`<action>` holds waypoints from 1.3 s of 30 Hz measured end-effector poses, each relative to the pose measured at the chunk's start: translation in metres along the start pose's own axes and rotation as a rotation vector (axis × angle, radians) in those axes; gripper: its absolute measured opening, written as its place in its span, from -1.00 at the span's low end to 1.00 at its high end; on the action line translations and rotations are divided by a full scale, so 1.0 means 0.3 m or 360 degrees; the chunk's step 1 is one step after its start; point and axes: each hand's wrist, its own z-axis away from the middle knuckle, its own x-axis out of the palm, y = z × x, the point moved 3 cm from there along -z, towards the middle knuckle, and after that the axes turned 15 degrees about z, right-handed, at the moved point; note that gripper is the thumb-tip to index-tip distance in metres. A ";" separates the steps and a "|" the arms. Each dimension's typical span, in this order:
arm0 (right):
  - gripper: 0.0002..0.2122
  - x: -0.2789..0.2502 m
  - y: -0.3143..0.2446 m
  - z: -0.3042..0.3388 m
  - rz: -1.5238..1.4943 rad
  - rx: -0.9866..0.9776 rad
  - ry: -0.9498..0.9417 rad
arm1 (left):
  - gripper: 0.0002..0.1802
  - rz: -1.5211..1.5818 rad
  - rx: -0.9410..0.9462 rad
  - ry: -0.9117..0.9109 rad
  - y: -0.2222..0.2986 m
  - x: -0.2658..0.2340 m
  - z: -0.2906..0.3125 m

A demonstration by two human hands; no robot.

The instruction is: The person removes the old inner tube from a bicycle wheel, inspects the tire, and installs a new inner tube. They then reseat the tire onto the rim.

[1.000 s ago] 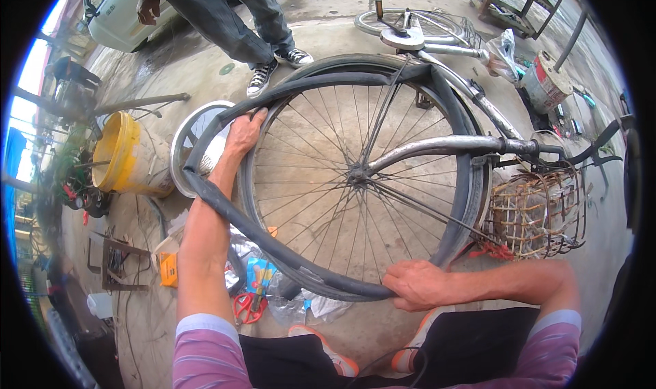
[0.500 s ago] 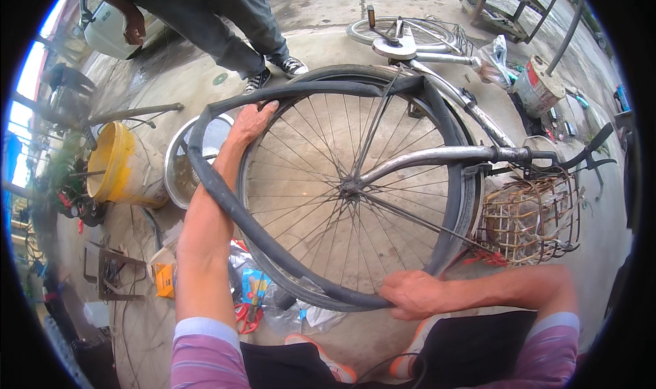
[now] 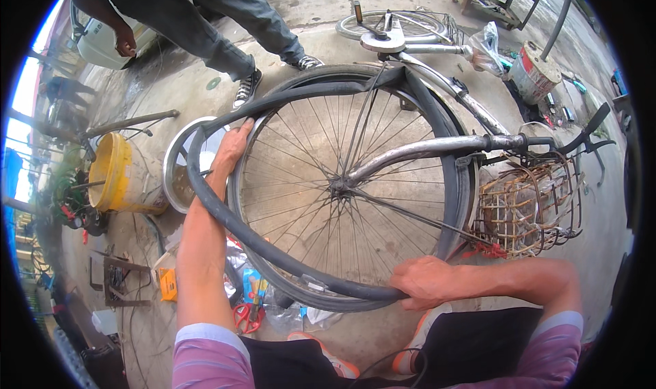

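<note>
At the wheel's (image 3: 339, 188) near edge, the right hand (image 3: 424, 282) curls round the inner tube (image 3: 263, 245) draped over it; the left hand (image 3: 234, 143) rests by the tyre (image 3: 301, 297), its hold unclear. Slack across the left forearm (image 3: 203, 259) is best fed evenly, untwisted.

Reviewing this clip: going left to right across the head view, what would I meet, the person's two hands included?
Yellow bucket → left hand → wheel hub → right hand → basket.

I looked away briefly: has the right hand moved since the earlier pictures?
Yes: the right hand has moved slightly rightward along the wheel, closer to the basket.
</note>
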 end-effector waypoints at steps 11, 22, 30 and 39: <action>-0.56 -0.046 -0.036 0.117 0.0676 0.0255 0.0121 | -0.11 0.0657 -0.0391 0.0384 -0.409 -0.101 0.498; -0.68 0.001 -0.049 0.106 0.0657 0.0246 0.0163 | -0.30 0.0610 -0.0308 0.0164 -0.277 -0.136 0.402; -0.77 0.047 -0.109 0.092 0.0612 0.0044 0.0423 | -0.49 0.0702 -0.0254 0.0056 -0.382 -0.124 0.594; -0.76 0.061 -0.164 -0.030 0.0242 -0.0289 0.0215 | -0.53 0.0775 -0.0617 -0.0362 -0.449 -0.105 0.882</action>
